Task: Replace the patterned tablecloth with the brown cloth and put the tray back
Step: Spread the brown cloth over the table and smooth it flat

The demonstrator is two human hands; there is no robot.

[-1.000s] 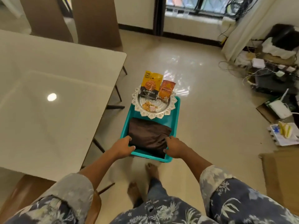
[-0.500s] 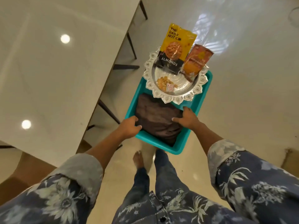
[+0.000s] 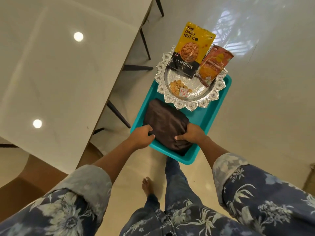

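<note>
Left hand (image 3: 142, 137) clamped on teal tray (image 3: 219, 99) rim, right hand (image 3: 192, 134) now clutching brown cloth (image 3: 165, 121) (fingers dug in)

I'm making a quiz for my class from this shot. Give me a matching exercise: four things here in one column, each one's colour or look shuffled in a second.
Column one:
1 tray
2 cloth
3 plate
4 almond packet

Column two:
A yellow and black
B teal
C brown, folded
D silver, scalloped rim

Pairs: 1-B, 2-C, 3-D, 4-A.
</note>
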